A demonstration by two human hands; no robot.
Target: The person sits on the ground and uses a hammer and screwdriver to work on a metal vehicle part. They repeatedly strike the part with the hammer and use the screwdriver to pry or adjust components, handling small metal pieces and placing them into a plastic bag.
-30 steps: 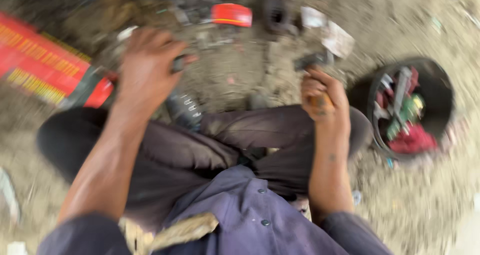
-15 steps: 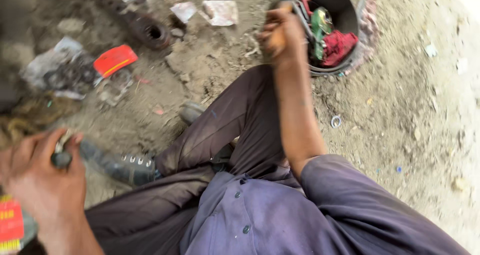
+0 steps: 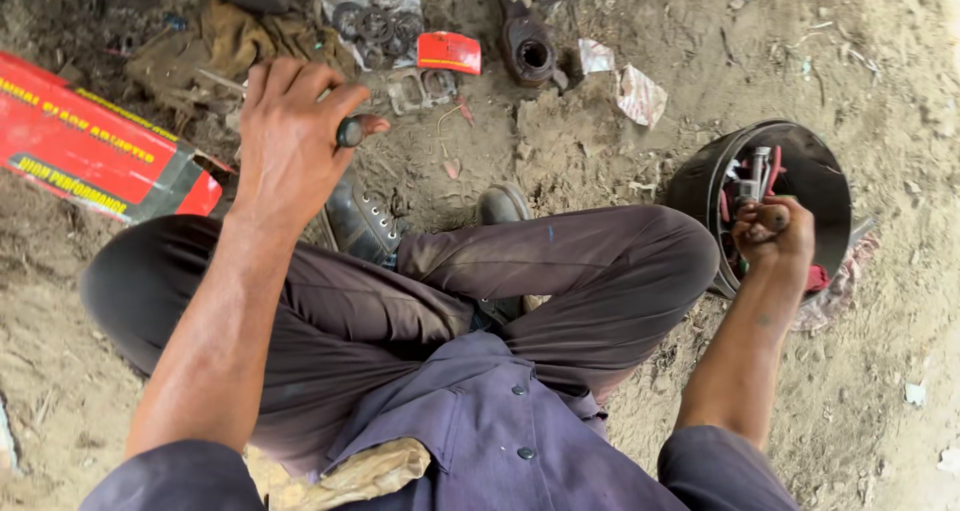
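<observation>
At the left edge of the dirt ground (image 3: 890,61) lies a red carton (image 3: 90,156), and beside it my left hand (image 3: 290,146) is clenched on a dark round-ended handle (image 3: 350,131), as a second ago. My right hand (image 3: 770,236), which half a second ago was raised toward the black tub (image 3: 700,186), now sits inside its rim. It is closed on a tool handle (image 3: 775,216) among the red and metal tools (image 3: 755,176).

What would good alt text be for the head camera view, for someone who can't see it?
Seen from above, a person sits cross-legged on dirt, left hand gripping a dark round-ended tool handle, right hand holding a tool over a black bucket of tools. A red carton, metal rings and scraps lie ahead.
</observation>
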